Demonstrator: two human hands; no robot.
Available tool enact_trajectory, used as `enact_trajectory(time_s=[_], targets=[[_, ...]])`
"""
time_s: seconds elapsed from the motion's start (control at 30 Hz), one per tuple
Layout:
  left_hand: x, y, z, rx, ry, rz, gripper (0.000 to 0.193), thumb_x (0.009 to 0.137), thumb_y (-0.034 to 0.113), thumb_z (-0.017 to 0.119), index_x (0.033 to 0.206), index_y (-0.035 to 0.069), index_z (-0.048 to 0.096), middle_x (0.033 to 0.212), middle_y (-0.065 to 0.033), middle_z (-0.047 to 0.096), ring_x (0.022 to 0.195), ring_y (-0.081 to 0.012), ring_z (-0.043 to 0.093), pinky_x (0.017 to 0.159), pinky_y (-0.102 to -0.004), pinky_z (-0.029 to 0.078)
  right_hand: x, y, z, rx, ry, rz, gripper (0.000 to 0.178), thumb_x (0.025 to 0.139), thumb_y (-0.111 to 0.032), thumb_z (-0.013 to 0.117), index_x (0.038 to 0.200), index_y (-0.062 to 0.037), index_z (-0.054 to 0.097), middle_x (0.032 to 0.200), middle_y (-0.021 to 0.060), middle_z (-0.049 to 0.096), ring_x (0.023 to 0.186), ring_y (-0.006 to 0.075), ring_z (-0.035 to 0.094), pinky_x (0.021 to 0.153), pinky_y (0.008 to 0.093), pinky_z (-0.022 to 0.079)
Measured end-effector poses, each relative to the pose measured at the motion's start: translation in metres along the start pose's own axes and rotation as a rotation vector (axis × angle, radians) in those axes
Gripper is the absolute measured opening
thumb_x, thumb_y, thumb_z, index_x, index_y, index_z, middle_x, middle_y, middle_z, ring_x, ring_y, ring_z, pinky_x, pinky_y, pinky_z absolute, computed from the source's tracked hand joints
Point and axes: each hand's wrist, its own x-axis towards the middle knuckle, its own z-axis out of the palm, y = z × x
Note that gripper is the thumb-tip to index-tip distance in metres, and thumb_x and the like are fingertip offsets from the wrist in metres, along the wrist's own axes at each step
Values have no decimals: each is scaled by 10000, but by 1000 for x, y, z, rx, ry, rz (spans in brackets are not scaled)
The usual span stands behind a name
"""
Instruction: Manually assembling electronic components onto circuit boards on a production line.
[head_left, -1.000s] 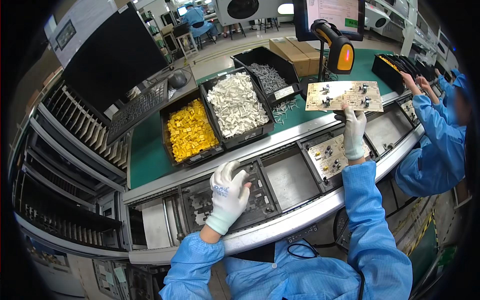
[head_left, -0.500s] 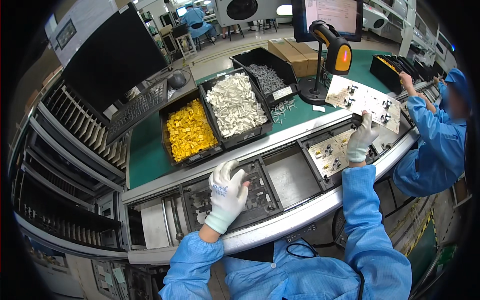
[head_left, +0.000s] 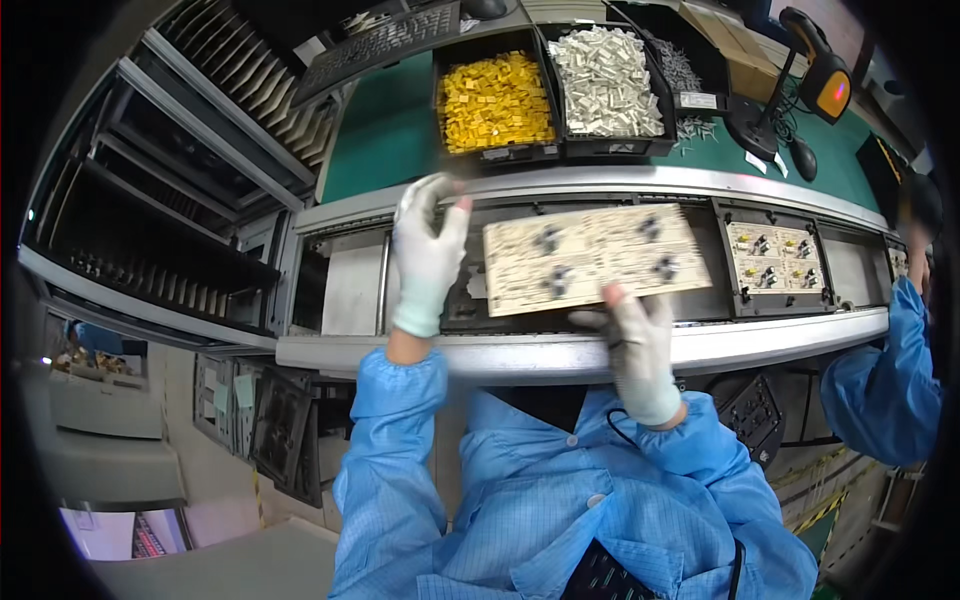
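Electronics assembly workshop, as shown by its fittings and dress. A metal-railed conveyor line [head_left: 530,356] ran along a bench with a green mat [head_left: 380,135]. A pale circuit board [head_left: 600,258] was held over the line; a second board [head_left: 775,262], fitted with small components, lay in a black frame on it. Yellow parts [head_left: 496,100] and white parts [head_left: 606,85] filled black bins [head_left: 618,148]. A handheld scanner [head_left: 832,88] stood nearby, and a slotted rack [head_left: 217,110] occupied the left. Both the wearer and a co-worker [head_left: 880,375] wore blue smocks.

No readable text; white bin label [head_left: 697,101] illegible
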Motion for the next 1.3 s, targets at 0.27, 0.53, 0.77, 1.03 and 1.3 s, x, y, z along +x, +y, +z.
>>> enact_trajectory(time_s=[0.27,0.53,0.77,1.03,1.3], targets=[[-39,35,-39,278,-470,295,186,759,78,679,935,19,674,1026,-106,628,1031,-280,568,909,-395,428,13,32,16,126,-135,142,421,986,-224,525,1156,140,400,1148,216,549,1037,254,620,947,404,521],[-40,18,-21,360,-455,480,213,725,93,731,919,76,644,1012,-63,629,996,-287,579,894,-409,417,18,18,5,187,-454,154,413,1021,-205,401,1214,160,418,1251,260,530,1177,288,559,1064,405,421],[-56,8,-14,470,-550,531,147,754,139,689,867,96,604,967,-54,584,966,-279,550,890,-443,424,-4,-51,-20,-266,-733,505,557,976,-332,496,1310,110,434,1001,195,674,723,200,677,644,297,556],[-18,-11,-9,496,-395,380,204,775,164,690,944,56,649,1073,-96,629,1042,-303,564,938,-436,406,112,-46,-77,-1563,-296,-744,447,791,-93,657,1210,0,533,1197,201,546,1134,367,530,952,449,437],[-8,-40,3,711,-431,178,492,732,237,709,1184,67,611,1298,-157,478,1239,-339,410,1056,-464,307,130,-21,-92,-1735,-184,-887,275,715,-162,697,929,-55,563,1119,163,512,1195,373,436,1014,506,321]])
